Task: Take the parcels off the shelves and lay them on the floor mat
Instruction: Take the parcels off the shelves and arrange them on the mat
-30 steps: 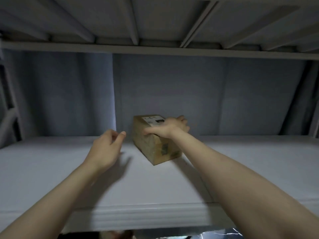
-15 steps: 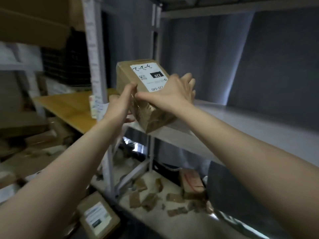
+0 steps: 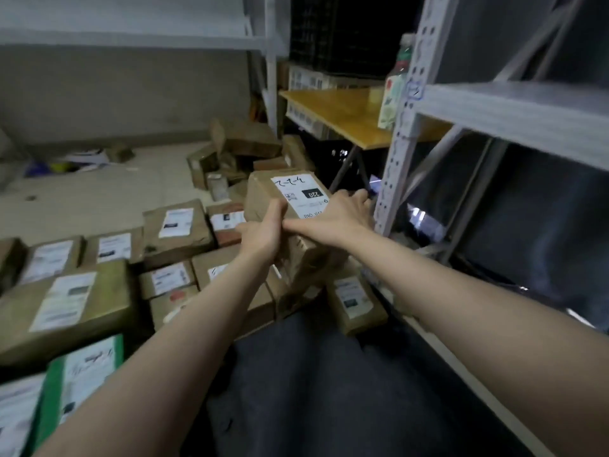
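I hold a small brown cardboard parcel [image 3: 280, 196] with a white label marked 220 in both hands, in the air above the floor. My left hand [image 3: 262, 234] grips its near left side, thumb up along the edge. My right hand [image 3: 336, 216] lies over its top right, fingers curled round the far edge. Below and to the left, several labelled brown parcels [image 3: 178, 229] lie side by side on the floor. A dark grey mat [image 3: 313, 390] shows at the bottom centre. The grey metal shelf [image 3: 514, 113] stands at my right.
A perforated shelf upright [image 3: 395, 159] stands just right of the parcel. Behind it is a wooden table [image 3: 346, 113] with a bottle [image 3: 393, 90] on it. Torn cardboard boxes [image 3: 244, 143] are heaped near the wall. A green-edged parcel [image 3: 79, 367] lies at lower left.
I lifted the parcel off the shelf, took it in both hands and swung it left and down, away from the shelf, over the parcels on the floor.
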